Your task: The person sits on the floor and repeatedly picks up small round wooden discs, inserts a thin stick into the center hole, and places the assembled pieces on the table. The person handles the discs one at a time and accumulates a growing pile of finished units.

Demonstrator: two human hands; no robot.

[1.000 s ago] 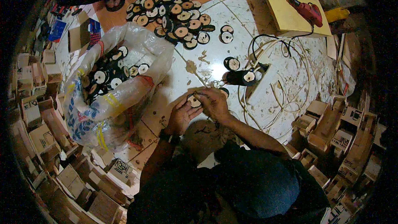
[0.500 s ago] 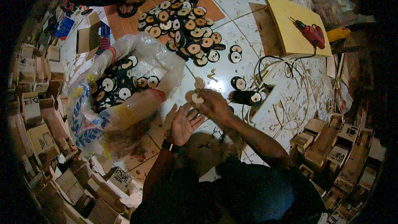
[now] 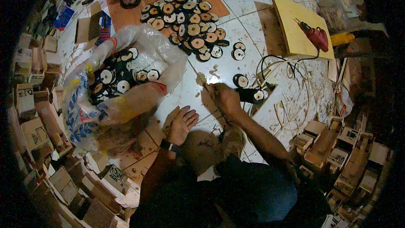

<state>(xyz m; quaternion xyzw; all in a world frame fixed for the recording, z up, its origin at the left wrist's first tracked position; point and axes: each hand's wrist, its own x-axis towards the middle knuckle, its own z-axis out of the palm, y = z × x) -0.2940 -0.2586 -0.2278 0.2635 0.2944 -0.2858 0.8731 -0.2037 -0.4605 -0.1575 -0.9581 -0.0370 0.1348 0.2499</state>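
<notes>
Wooden disc (image 3: 241, 80) lies just beyond your right hand (image 3: 225, 98), pinched on something small; left hand (image 3: 182, 123) open, farther.

A plastic bag (image 3: 126, 80) holding discs lies on the floor at left, with a heap of discs (image 3: 190, 21) beyond it, farther off. A board (image 3: 295, 25) carrying a drill (image 3: 314, 36) sits far right. Small boxes (image 3: 38, 131) line the left edge, wooden blocks (image 3: 337, 147) the near right.

Right hand (image 3: 225, 98) fingers curled, held item hidden, bag (image 3: 126, 84) discs partly covered, top pile cropped.
</notes>
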